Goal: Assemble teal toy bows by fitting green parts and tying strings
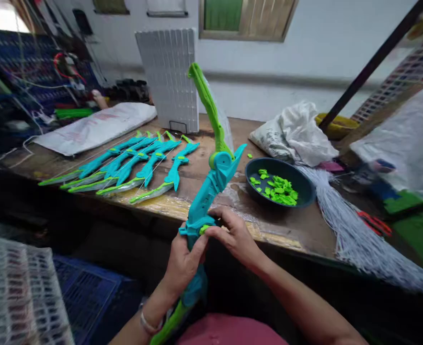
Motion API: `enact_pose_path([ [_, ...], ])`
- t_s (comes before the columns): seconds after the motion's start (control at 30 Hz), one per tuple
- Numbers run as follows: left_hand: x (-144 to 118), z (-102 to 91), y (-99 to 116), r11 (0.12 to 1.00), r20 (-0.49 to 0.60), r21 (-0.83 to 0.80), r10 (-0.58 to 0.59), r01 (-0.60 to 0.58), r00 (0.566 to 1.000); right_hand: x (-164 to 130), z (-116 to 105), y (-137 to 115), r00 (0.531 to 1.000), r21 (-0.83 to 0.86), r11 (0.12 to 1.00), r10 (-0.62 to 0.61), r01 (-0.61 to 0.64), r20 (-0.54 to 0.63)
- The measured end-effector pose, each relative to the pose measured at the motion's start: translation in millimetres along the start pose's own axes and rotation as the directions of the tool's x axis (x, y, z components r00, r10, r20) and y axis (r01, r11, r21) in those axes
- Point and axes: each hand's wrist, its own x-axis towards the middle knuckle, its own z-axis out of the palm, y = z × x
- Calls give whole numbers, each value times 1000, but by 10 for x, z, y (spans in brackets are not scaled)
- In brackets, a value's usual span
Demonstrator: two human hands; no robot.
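Note:
A turquoise toy bow with bright green limbs stands tilted in front of me, its lower end close to my body. My left hand is wrapped round its grip, just below the middle. With thumb and fingers, my right hand pinches a small green plastic piece against the middle of the bow. More such green pieces lie in a dark round basin on the table, to the right of the bow.
Several similar toy bows lie in a row on the wooden table. A bundle of white strings and red-handled scissors are at the right. Behind the basin sits a white sack. Plastic crates stand low at left.

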Motion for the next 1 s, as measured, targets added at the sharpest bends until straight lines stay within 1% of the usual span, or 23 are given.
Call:
enact_pose_path([
  [0.07,-14,7,13,999,-27,16,33,-33,999,33,-29,-8,998,5,1000,11,-11,56],
  [0.17,-36,15,7,999,-41,25,47,-46,998,42,-30,-14,995,34,999,32,-35,91],
  [0.23,-50,20,-21,999,-46,25,37,-36,998,11,10,-17,996,64,997,48,-52,69],
  [0.3,-62,22,-60,999,-64,33,35,-33,997,-37,67,-20,998,105,992,66,-67,21],
  [0.4,-69,18,-115,997,-59,60,55,-52,997,-92,130,-18,994,154,982,109,-105,-14],
  [0.47,-66,10,-141,992,-45,92,86,-82,995,-99,142,-4,993,147,983,113,-109,-16],
  [0.57,-55,-7,-159,983,-49,136,129,-121,990,-78,137,47,997,99,993,71,-69,-21],
  [0.63,-44,-19,-163,982,-51,149,122,-113,991,-65,144,96,998,75,996,57,-55,-22],
  [0.7,-29,-29,-174,989,-28,129,69,-65,997,-64,168,152,997,84,993,80,-78,-23],
  [0.77,-9,-38,-206,997,10,81,-9,8,1000,-72,196,204,993,107,988,114,-110,-28],
  [0.83,9,-54,-267,996,47,31,-85,83,995,-72,193,248,992,113,986,122,-122,2],
  [0.87,16,-70,-306,992,61,7,-125,125,990,-59,165,270,992,82,990,114,-118,53],
  [0.93,26,-128,-384,973,80,-63,-217,222,973,6,29,328,979,-56,993,116,-108,170],
  [0.97,29,-175,-413,957,92,-119,-256,266,962,63,-90,371,970,-148,983,140,-111,200],
  [1.0,32,-235,-430,936,100,-197,-278,293,955,136,-244,427,966,-247,961,176,-127,190],
])
